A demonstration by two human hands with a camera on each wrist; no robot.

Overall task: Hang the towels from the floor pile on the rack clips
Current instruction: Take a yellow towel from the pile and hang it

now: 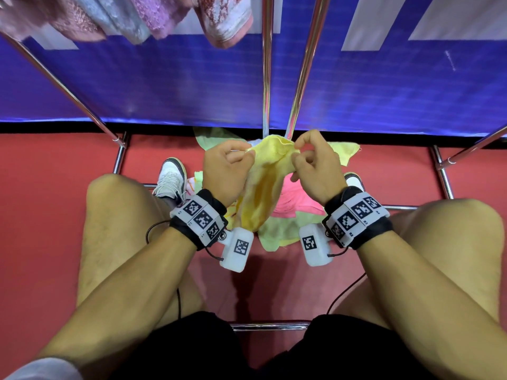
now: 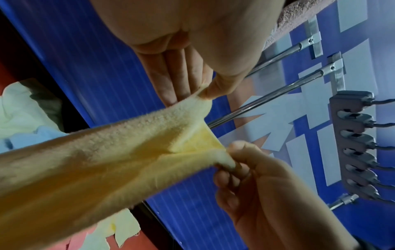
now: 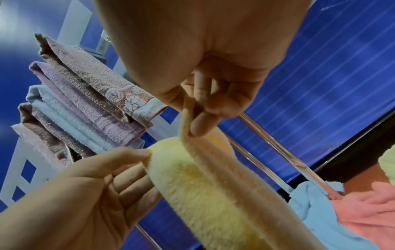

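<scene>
Two hands work one soft yellow terry towel (image 1: 263, 187) in the head view: the left hand (image 1: 227, 171) and right hand (image 1: 315, 165) each pinch its top edge, holding it up above the floor pile of pale green, pink and yellow cloths (image 1: 277, 231) on the red floor (image 1: 41, 215). To do this well, I would slide the fingers apart along the hem until one flat corner shows, then lift that to a clip. Four hung towels (image 1: 123, 20) show overhead on the chrome rack (image 1: 266, 78).

Left wrist view: thumb and fingers (image 2: 171, 76) nip the hem; the grey bar of metal clips (image 2: 354, 145) shows about seven, all free, well apart from the towel.

Right wrist view: curled fingers (image 3: 205, 121) pinch the folded edge; roughly five or six brown, lilac and blue towels hang bunched behind.
</scene>
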